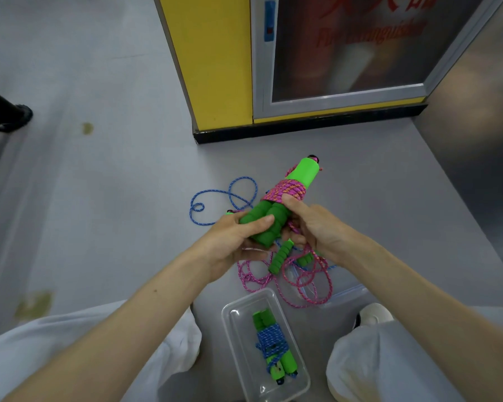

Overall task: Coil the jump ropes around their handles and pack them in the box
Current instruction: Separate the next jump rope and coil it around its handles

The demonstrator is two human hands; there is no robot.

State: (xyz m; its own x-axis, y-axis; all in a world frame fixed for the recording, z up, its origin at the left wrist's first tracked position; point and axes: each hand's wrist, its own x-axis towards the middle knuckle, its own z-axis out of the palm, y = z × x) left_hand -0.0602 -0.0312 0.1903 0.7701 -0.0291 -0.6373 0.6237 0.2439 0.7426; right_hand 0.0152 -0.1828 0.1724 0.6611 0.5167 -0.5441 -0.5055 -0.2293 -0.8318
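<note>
My left hand (238,242) grips the lower foam ends of a pair of green handles (269,220) held side by side. Pink rope (285,192) is coiled in a band around their middle. My right hand (314,227) pinches the rope just below that band, thumb against the coil. The loose part of the pink rope (302,280) lies in loops on the floor under my hands, with another green handle (280,256) among them. A blue rope (230,195) lies loose on the floor behind. A clear plastic box (298,384) between my knees holds a blue rope coiled on green handles (270,343).
I crouch on a grey floor (99,198). A yellow cabinet with a glass fire-extinguisher door (221,82) stands ahead. A clear lid (346,294) lies right of the box. A black wheeled leg (9,114) is at far left. My shoe (372,314) is right of the box.
</note>
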